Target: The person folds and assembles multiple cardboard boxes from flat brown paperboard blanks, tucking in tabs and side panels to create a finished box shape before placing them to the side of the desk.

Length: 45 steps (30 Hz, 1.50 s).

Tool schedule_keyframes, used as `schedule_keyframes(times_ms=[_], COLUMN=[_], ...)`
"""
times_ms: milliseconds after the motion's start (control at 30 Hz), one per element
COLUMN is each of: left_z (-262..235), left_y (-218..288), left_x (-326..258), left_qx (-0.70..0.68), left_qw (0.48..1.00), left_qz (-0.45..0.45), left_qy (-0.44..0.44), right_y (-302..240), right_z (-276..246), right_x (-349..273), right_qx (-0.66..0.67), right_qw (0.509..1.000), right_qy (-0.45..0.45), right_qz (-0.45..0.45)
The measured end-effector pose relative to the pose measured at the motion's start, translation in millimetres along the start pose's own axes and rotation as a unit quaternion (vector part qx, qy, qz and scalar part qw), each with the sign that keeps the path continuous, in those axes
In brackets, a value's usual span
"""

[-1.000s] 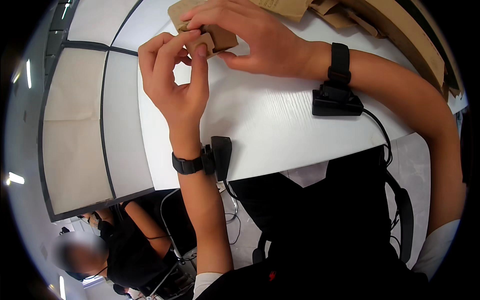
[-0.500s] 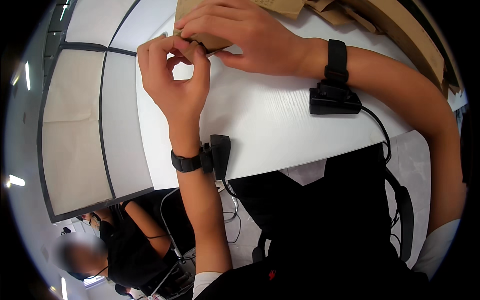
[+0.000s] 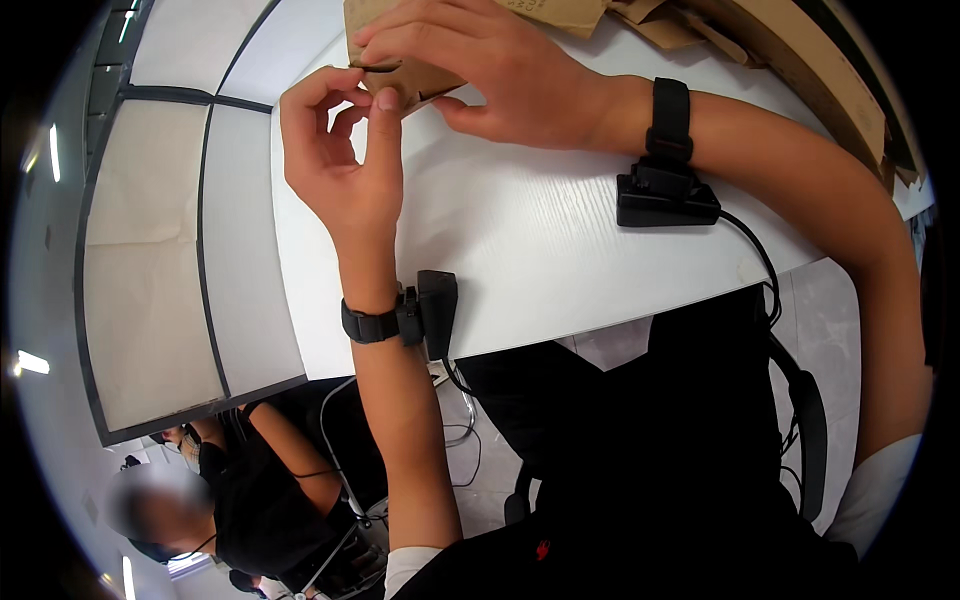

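Note:
A piece of brown cardboard (image 3: 415, 84) with dark slits and a folded corner is held over the far side of the white table (image 3: 560, 240), partly cut off by the top of the picture. My left hand (image 3: 340, 150) grips its near left corner, thumb on the face and fingers curled at the edge. From the right, my right hand (image 3: 500, 70) lies over the cardboard with its thumb below the lower edge, gripping it. Part of the cardboard is hidden behind my right fingers. Each wrist wears a black strap with a small black box and a cable.
More cardboard pieces (image 3: 660, 25) lie at the far side, and a long cardboard strip (image 3: 830, 70) curves along the far right. Framed pale panels (image 3: 150, 240) border the table on the left. At lower left another person (image 3: 270, 490) sits in dark clothing beyond the panels.
My left thumb and fingers have spread a little and shifted slightly down the corner. More of the cardboard's slits and lower corner now show. My right hand has barely moved.

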<state>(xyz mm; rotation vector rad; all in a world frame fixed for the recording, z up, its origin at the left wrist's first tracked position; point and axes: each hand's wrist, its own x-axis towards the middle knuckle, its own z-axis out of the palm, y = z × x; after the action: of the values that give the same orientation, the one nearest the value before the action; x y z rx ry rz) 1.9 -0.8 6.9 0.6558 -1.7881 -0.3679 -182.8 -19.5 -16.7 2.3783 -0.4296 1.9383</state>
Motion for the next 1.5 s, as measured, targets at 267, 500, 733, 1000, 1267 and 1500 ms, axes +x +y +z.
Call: schedule_keyframes(times_ms=[267, 500, 733, 1000, 1267, 1500], left_z=[5, -5, 0, 10, 12, 9], left_y=[0, -5, -4, -21, -14, -13], left_x=[1, 5, 0, -9, -5, -6], left_qx=[0.009, 0.06, 0.043, 0.046, -0.031, -0.027], left_qw=[1.0, 0.996, 0.994, 0.978, 0.98, 0.986], left_qz=[-0.006, 0.064, -0.096, -0.187, -0.19, -0.157], left_qy=[0.006, -0.013, 0.01, -0.079, -0.037, -0.057], right_y=[6, 1, 13, 36, 44, 26], right_z=[-1, -5, 0, -3, 0, -16], right_x=[-3, -4, -12, -25, -35, -15], right_qx=[0.022, -0.074, 0.084, 0.176, 0.086, 0.207], right_qw=[1.0, 0.996, 0.971, 0.912, 0.966, 0.928], right_qy=[-0.015, 0.02, 0.033, -0.086, -0.093, -0.09], right_qz=[-0.01, 0.049, 0.222, 0.361, 0.224, 0.298])
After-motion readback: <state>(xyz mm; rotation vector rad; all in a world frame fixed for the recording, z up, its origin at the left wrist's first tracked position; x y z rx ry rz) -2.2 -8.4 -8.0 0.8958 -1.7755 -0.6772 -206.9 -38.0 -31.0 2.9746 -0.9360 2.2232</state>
